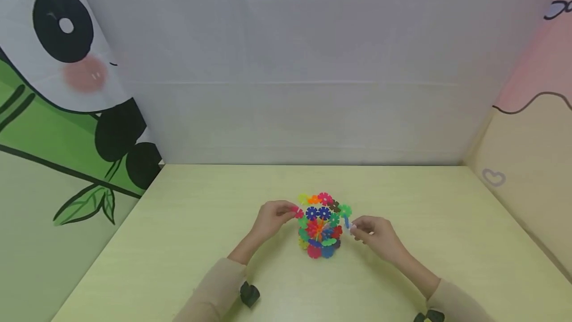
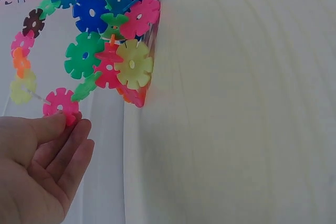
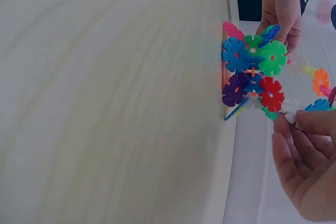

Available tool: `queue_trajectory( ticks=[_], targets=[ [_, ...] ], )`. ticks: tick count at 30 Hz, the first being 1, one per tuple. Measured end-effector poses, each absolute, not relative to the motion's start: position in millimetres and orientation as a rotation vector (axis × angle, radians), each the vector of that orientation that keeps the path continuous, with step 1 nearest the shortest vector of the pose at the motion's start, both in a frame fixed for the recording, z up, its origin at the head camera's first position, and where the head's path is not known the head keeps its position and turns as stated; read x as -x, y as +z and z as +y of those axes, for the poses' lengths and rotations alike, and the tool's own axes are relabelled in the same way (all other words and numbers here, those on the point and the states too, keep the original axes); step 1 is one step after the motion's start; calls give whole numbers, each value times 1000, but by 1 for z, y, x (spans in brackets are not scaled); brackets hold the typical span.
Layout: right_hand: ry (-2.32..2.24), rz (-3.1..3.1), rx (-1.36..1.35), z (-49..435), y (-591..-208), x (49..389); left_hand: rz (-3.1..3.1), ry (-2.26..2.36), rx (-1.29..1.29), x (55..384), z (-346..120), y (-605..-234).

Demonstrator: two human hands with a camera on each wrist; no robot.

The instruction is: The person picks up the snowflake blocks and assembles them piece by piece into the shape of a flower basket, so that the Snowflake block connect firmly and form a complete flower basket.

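A basket-like build of multicoloured plastic snowflake discs stands on the table between both hands, with an arched chain of discs rising over its top. On its left side my left hand pinches a pink snowflake disc between thumb and fingers; that disc sits at one end of the arch. Across the build, my right hand pinches a white snowflake disc near a blue one. My fingertips hide much of the white disc, so how it joins its neighbours is unclear.
The pale wood-grain table extends around the build. A white sheet hangs behind it, and printed cartoon panels stand left and right. Dark bands sit at both sleeve cuffs.
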State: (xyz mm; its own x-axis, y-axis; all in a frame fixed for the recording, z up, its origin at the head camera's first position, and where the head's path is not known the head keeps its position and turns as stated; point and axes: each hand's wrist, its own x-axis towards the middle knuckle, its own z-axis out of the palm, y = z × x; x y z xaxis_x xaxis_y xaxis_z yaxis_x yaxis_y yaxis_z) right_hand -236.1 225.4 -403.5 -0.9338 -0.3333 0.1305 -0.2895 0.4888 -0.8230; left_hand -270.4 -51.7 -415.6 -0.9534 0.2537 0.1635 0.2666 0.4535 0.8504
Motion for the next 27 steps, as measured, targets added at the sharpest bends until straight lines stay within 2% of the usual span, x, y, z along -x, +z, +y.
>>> queue_trajectory(
  ticks=[27],
  targets=[
    [-1408, 2891, 435, 207, -412, 233, -2658, -1655, 472, 271, -52, -418]
  ],
)
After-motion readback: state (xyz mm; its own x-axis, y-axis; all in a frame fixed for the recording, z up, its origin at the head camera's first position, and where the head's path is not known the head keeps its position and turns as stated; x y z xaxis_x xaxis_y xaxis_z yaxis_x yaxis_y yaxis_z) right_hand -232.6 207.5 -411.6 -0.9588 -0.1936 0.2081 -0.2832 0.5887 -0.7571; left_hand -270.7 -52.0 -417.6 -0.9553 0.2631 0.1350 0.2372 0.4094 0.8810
